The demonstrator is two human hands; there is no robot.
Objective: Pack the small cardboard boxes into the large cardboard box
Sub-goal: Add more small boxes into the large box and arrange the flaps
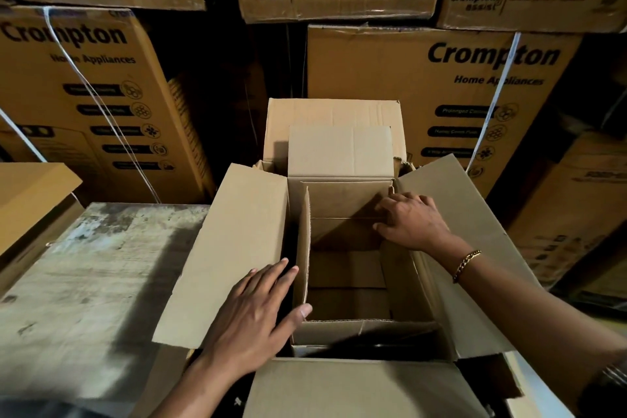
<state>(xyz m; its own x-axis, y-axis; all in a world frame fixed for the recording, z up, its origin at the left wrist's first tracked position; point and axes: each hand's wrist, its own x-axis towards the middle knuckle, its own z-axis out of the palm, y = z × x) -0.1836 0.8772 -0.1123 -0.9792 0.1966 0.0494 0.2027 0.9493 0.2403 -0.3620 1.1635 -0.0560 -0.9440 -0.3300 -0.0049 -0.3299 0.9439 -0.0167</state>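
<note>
Small box (346,202) stands open inside large box (237,241). Left hand (251,316), grip open, lies flat at 9 o'clock. Right hand (414,224) is at 3 o'clock, grip state indeterminable.

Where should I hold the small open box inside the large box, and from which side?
Probably its upright left and right walls, from above: the small box is open on top and the large box closes in its sides. The left hand and right hand rest near them.
</note>
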